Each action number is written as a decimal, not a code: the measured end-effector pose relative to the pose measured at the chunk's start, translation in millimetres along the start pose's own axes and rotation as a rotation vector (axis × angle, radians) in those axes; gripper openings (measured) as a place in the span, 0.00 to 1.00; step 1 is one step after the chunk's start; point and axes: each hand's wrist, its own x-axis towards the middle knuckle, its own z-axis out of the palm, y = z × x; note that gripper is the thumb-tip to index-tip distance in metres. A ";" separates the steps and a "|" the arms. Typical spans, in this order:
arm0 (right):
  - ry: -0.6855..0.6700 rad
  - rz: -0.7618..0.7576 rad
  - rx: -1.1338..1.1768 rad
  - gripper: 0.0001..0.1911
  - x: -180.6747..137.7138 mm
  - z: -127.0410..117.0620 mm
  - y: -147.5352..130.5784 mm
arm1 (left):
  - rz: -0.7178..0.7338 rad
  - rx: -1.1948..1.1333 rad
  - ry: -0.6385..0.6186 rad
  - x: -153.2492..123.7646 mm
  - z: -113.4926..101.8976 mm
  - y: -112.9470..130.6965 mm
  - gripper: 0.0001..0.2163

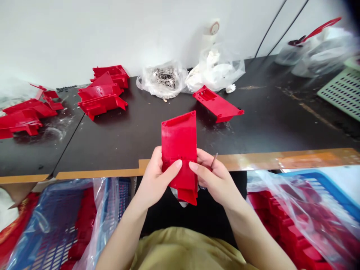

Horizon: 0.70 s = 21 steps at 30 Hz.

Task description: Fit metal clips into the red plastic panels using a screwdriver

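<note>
Between my hands is a red plastic housing part (179, 140), its slanted end pointing away from me, over the front edge of the table. My left hand (160, 174) grips its left side, thumb lying on the face. On the other side my right hand (212, 176) holds the part with its thumb on the face. A thin dark rod-like tool (214, 160) sticks up from the right fingers; its other end is hidden. Something white (183, 204) shows beneath the part. Beyond it, another red part (218, 105) lies on the black table (135, 138).
Stacked red parts (102, 93) and more red pieces (26, 114) lie to the left. At the wall are a bag of small dark pieces (164, 78) and a white-filled bag (215, 71). Blue baskets (317, 176) flank my lap. A pale green basket (341, 90) stands far right.
</note>
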 end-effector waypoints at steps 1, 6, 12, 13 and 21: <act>0.001 -0.009 -0.013 0.16 -1.5 -0.1 -0.4 | 0.010 -0.005 -0.012 -1.6 0.5 0.5 0.13; 0.040 -0.070 -0.049 0.14 -3.9 1.7 -0.1 | 0.041 -0.015 -0.013 -4.7 3.4 2.7 0.12; 0.024 -0.059 0.002 0.15 -1.3 3.0 4.7 | 0.055 -0.018 0.032 -7.2 6.2 3.8 0.11; 0.023 -0.052 0.005 0.16 -1.4 3.1 5.3 | 0.052 -0.017 0.035 -7.5 6.4 3.7 0.11; 0.014 -0.005 0.022 0.17 -3.8 2.6 3.6 | 0.045 -0.004 0.024 -11.0 3.1 5.3 0.12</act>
